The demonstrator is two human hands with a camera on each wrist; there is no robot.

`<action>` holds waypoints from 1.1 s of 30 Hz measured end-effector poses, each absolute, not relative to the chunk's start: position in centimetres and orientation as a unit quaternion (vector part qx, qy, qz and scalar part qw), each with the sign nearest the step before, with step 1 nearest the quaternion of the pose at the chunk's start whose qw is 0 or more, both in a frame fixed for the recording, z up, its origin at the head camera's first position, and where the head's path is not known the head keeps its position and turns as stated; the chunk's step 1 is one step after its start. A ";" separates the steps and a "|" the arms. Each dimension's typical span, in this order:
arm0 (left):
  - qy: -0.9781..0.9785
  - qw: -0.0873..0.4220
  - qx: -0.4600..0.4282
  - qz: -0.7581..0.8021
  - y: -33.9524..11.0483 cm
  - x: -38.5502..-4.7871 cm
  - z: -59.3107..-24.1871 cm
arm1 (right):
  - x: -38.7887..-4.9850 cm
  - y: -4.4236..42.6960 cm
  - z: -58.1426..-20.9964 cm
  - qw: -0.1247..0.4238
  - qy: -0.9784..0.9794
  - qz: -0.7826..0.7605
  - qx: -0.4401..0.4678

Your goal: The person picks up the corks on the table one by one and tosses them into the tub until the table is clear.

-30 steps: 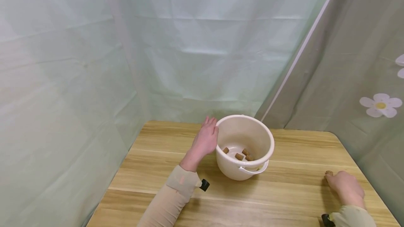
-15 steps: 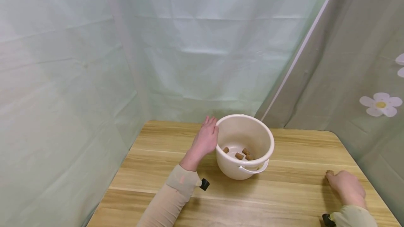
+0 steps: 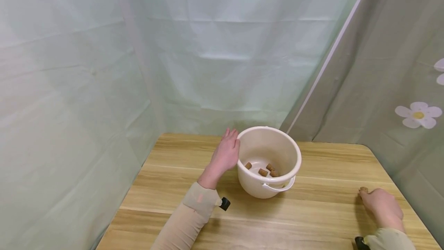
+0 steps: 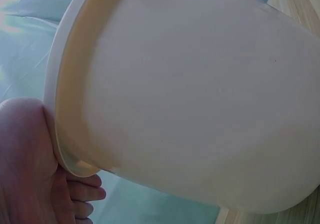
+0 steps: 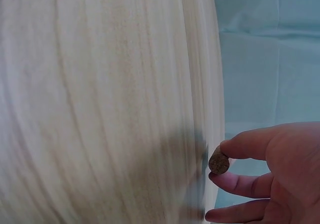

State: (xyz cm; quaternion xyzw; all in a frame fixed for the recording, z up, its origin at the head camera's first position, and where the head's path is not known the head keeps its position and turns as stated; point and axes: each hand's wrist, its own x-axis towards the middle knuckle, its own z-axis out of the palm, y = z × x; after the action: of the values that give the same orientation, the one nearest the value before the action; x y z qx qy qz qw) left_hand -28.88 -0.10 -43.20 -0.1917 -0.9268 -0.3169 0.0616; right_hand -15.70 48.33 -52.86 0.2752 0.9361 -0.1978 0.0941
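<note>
A white plastic bucket (image 3: 258, 186) stands upright on the wooden table, its handle lowered at the front. Several brown corks (image 3: 263, 172) lie on its floor. My left hand (image 3: 225, 155) rests against the left of the bucket's rim. In the left wrist view, its thumb (image 4: 25, 134) touches the rim and the fingers (image 4: 85, 191) reach past the rim's edge, outside the bucket. Far to the right, my right hand (image 3: 382, 205) pinches another cork (image 5: 219, 162) between thumb and index finger, close to the tabletop. Whether that cork touches the wood I cannot tell.
The wooden table (image 3: 312, 223) ends in a rounded corner at the back right. Pale green curtains (image 3: 222, 68) hang behind and to the left. At the right is a grey curtain (image 3: 364, 80) with white flowers.
My right hand has shifted very slightly to the right with the cork in its pinch. The left hand, the bucket and the corks inside stay as they were.
</note>
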 end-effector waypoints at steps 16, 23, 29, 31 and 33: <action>-0.925 0.064 -0.206 -0.314 -0.1 -28.9 -43.1 | -15.1 48.3 -51.9 0.073 0.935 -0.221 0.268; -0.926 0.063 -0.203 -0.312 -0.1 -28.9 -43.2 | -15.0 48.2 -50.7 0.046 0.948 -0.214 0.232; -0.925 0.061 -0.201 -0.317 -0.1 -28.8 -43.2 | -15.2 47.5 -49.3 0.034 0.952 -0.211 0.218; -0.925 0.059 -0.198 -0.318 -0.1 -28.8 -43.1 | -15.3 47.2 -48.8 0.033 0.953 -0.211 0.214; -0.926 0.058 -0.197 -0.318 -0.1 -28.8 -43.1 | -15.3 46.8 -48.4 0.029 0.955 -0.209 0.209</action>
State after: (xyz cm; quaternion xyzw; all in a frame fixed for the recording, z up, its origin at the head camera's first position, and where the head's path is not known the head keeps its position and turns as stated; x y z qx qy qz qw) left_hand -28.75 -0.12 -43.05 -0.1967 -0.9256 -0.3182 0.0579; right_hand -15.32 46.85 -48.38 0.2090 0.9549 -0.2088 0.0293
